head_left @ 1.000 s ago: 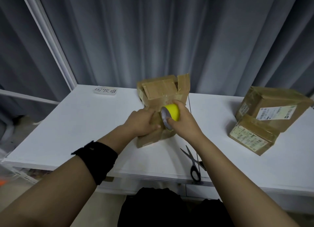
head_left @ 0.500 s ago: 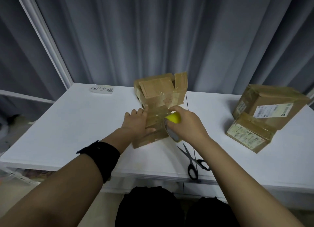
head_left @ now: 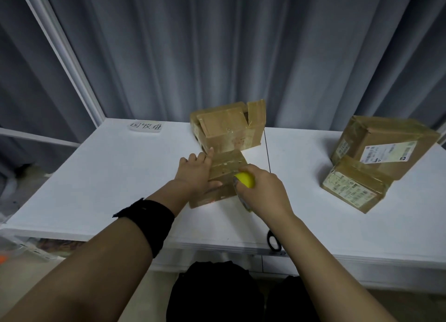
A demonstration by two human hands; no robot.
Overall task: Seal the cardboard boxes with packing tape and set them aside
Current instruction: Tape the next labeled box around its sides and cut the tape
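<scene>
A small cardboard box (head_left: 225,169) lies on the white table (head_left: 96,177) in front of me. My left hand (head_left: 196,170) presses flat on its left side, fingers straight and pointing away. At the box's near right corner my right hand (head_left: 264,192) grips a roll of packing tape with a yellow core (head_left: 245,179). A larger taped box (head_left: 229,128) stands just behind the small one, one flap up at its right.
Two sealed boxes sit at the right: a big one (head_left: 383,145) with a white label and a smaller one (head_left: 352,189) leaning against it. Black-handled scissors (head_left: 274,243) lie at the front edge, mostly hidden by my right forearm. A handwritten paper label (head_left: 146,126) lies at the back left.
My left hand has opened from curled round the box to lying flat on it. The right hand has drawn the tape roll down toward the near right corner.
</scene>
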